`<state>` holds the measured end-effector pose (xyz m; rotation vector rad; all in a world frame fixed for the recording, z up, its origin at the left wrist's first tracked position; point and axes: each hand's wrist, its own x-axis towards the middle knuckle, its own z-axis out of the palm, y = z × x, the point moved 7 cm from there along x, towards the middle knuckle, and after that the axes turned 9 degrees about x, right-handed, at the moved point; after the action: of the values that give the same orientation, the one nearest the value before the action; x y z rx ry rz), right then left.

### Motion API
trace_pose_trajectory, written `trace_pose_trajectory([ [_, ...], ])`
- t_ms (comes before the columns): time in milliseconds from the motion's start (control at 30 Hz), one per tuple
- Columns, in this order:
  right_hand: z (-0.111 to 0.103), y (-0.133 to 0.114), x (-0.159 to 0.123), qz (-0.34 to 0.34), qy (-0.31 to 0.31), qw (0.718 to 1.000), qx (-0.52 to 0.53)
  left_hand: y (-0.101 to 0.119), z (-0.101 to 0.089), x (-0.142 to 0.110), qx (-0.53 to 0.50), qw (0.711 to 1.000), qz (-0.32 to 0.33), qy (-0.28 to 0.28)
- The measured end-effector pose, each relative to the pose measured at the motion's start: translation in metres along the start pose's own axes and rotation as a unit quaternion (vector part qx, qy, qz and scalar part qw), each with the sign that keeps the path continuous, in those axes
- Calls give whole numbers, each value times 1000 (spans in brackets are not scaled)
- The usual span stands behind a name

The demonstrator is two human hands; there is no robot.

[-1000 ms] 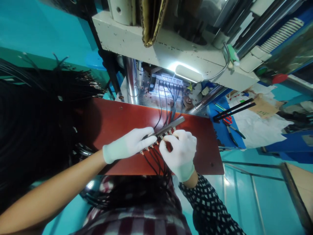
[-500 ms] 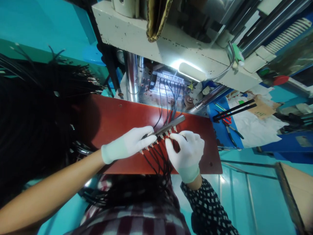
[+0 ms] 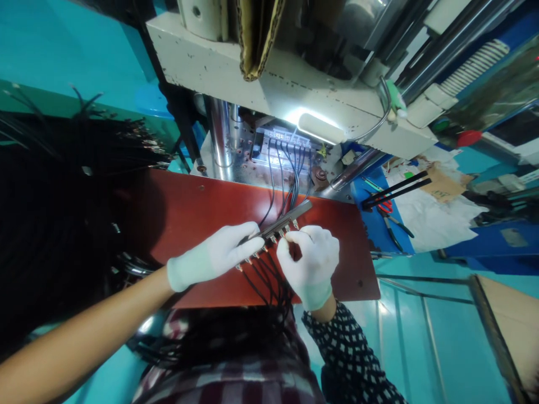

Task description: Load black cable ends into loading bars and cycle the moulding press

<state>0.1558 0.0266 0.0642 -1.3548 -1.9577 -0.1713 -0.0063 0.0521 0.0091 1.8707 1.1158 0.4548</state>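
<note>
Both my hands wear white gloves over a dark red board (image 3: 189, 213). My left hand (image 3: 214, 255) is closed on the near end of a grey metal bar (image 3: 290, 216) that lies slanted on the board. A row of black cables with metal tips (image 3: 263, 275) sits along the bar's lower side and hangs down toward my lap. My right hand (image 3: 311, 264) pinches one cable tip at the bar with thumb and forefinger, the other fingers curled.
Behind the board stands a press machine (image 3: 269, 78) with a lit lamp (image 3: 315, 126) and a fixture holding several black wires (image 3: 286, 151). A large bundle of black cables (image 3: 54, 213) fills the left. Pliers and black rods (image 3: 393, 193) lie at the right.
My right hand moved a little left along the bar and pinched onto a cable tip. My left hand keeps its hold on the bar. The view shifted slightly.
</note>
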Motion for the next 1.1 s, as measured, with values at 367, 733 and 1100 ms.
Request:
trace_pose_trajectory([
  [367,-3,7,14,-1,-29,999,-16,0,0,0,-22,1000,-18,-14],
  [733,-9,18,9,19,-4,999,46,-1,1,-1,-47,999,-12,-13],
  [1100,2,26,15,9,-8,998,67,2,2,0,-13,1000,-1,-26],
])
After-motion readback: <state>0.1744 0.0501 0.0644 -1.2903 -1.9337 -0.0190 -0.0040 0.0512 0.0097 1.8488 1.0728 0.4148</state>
